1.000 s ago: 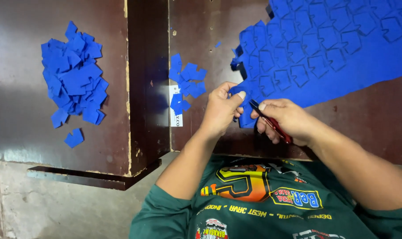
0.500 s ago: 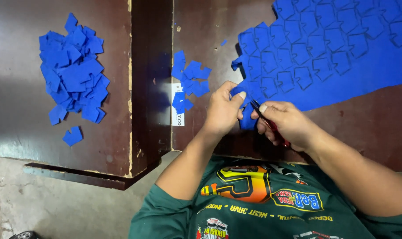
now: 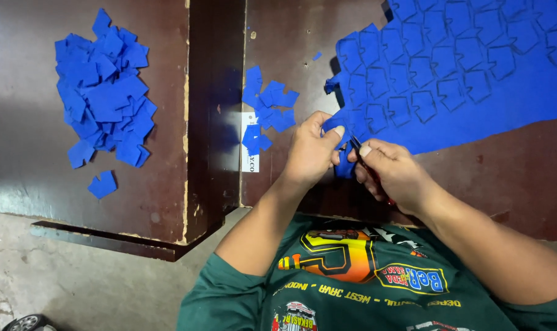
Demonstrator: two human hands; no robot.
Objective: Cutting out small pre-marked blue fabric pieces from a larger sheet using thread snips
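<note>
Hands meet at the centre of the head view, over a dark brown tabletop (image 3: 475,184). The left hand (image 3: 309,153) pinches the lower left edge of a large blue foam sheet (image 3: 475,79) between thumb and fingertips, fingers curled closed on the material. The right hand (image 3: 392,175) sits just beside it, fingers wrapped shut around a red-handled cutting tool (image 3: 376,184); most of that tool is hidden by the hand, so its exact kind cannot be told. The sheet fills the upper right of the frame and is scored all over with repeated cut-out shapes.

Just left of the hands, at upper centre, lies a small cluster of loose blue foam pieces (image 3: 266,110), one of them overlapping a white label (image 3: 249,156) stuck to the table edge. A dark gap separates this table from a second brown surface (image 3: 21,153) on the left, where a larger heap of blue cut pieces (image 3: 103,92) rests in the upper left. The person's green printed shirt (image 3: 352,288) fills the bottom.
</note>
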